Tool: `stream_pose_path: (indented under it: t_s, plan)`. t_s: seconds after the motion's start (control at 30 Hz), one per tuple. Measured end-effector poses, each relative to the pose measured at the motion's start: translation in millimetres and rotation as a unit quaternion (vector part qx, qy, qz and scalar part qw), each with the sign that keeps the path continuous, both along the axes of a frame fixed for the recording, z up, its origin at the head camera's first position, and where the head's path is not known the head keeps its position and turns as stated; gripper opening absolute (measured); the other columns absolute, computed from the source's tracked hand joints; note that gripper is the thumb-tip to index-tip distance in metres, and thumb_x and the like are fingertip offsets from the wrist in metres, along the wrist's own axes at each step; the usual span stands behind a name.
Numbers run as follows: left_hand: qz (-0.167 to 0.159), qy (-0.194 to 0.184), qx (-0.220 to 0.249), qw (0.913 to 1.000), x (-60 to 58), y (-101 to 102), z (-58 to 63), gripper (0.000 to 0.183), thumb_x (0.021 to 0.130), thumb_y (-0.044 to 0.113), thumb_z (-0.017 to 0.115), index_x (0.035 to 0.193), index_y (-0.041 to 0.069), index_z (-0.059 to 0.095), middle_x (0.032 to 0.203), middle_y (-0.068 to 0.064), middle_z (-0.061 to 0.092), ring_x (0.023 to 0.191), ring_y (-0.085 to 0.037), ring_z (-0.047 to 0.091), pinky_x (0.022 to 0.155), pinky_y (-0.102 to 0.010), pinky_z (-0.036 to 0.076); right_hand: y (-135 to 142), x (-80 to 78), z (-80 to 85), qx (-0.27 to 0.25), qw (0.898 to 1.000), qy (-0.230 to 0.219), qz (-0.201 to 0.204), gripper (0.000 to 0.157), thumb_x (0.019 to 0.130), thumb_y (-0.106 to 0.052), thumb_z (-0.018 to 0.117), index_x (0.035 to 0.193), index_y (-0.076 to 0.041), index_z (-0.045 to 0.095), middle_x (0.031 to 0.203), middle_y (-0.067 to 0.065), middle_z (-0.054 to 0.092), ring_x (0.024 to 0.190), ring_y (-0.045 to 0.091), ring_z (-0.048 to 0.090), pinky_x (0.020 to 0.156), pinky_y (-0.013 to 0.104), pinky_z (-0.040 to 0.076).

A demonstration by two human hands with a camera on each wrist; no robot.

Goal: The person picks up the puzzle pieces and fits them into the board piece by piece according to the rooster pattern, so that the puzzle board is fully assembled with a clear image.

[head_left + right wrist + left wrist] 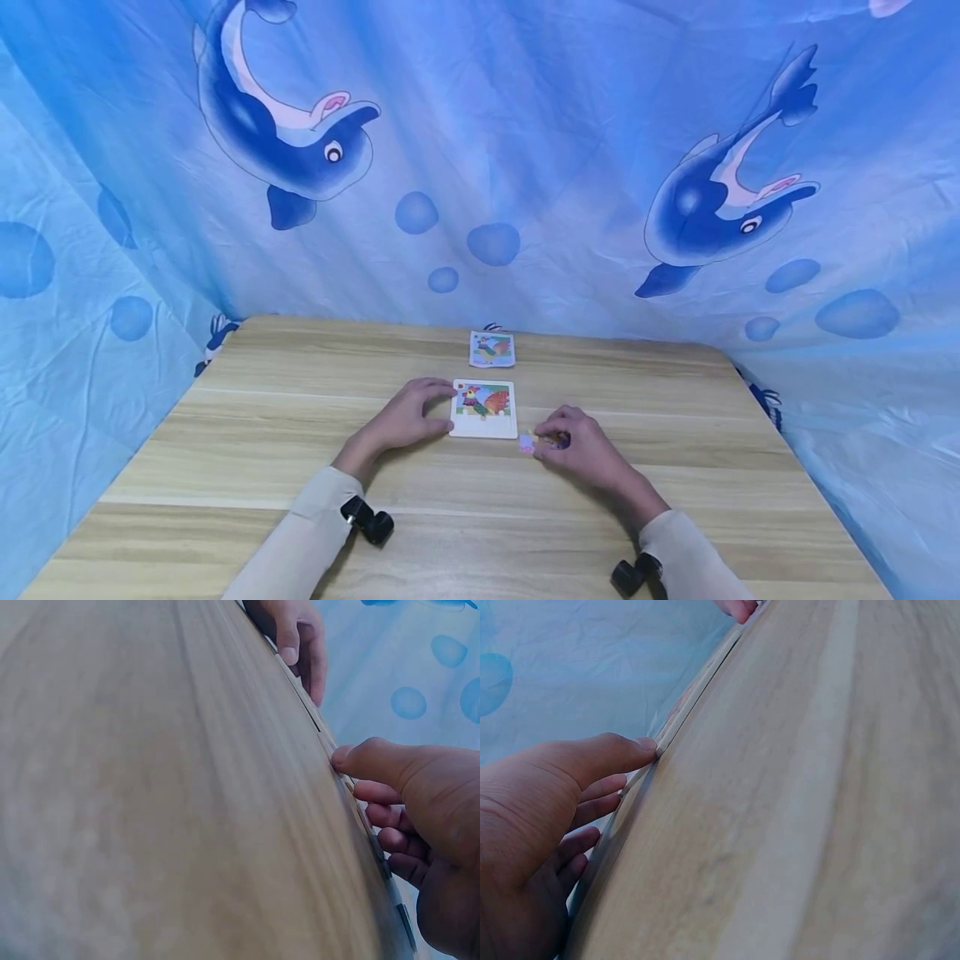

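A blue dolphin-print curtain (555, 108) hangs behind the wood-grain table (225, 450).

The right grip (583, 447) partly hides the small colourful puzzle pieces (527, 443).

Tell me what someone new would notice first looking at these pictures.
Probably the big cartoon dolphins on the blue curtain, at upper left and right of the head view. Next, the bright rooster puzzle in its white frame on the wooden table, with a similar rooster card beyond it. The left grip touches the frame's left side; the right grip is at small pieces near its lower right corner.
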State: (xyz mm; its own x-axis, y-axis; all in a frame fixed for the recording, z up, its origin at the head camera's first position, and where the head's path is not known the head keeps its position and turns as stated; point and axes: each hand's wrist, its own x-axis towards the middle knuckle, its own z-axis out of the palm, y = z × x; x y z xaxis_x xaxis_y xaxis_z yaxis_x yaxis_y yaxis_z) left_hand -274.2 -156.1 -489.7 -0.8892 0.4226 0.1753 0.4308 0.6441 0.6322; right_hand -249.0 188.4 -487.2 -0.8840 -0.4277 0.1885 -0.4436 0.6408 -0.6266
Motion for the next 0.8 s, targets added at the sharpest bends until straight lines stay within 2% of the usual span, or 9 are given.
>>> stream_pose_path:
  t_s: [0.47, 0.8]
  plan:
    - [0.002, 0.001, 0.000, 1.0000, -1.5, -1.4, -0.7, 0.056, 0.089, 0.029, 0.077, 0.140, 0.010, 0.064, 0.154, -0.013, 0.053, 0.148, -0.041, 0.040, 0.122, -0.064, 0.031, -1.0, -2.2, 0.0, 0.019, 1.000, 0.022, 0.010, 0.020, 0.083, -0.023, 0.086, 0.102, -0.021, 0.080, 0.105, -0.009, 0.067, 0.095, 0.009, 0.056, 0.080, 0.021, 0.049]
    - [-0.001, -0.001, 0.005, 1.0000, 0.4, -0.5, -0.3, 0.055, 0.089, 0.027, 0.077, 0.140, 0.009, 0.064, 0.154, -0.014, 0.053, 0.148, -0.041, 0.040, 0.122, -0.064, 0.031, -0.5, -2.1, 0.5, 0.005, 0.999, 0.036, 0.017, 0.021, 0.082, -0.022, 0.087, 0.102, -0.018, 0.081, 0.104, -0.006, 0.068, 0.096, 0.011, 0.058, 0.080, 0.022, 0.051]
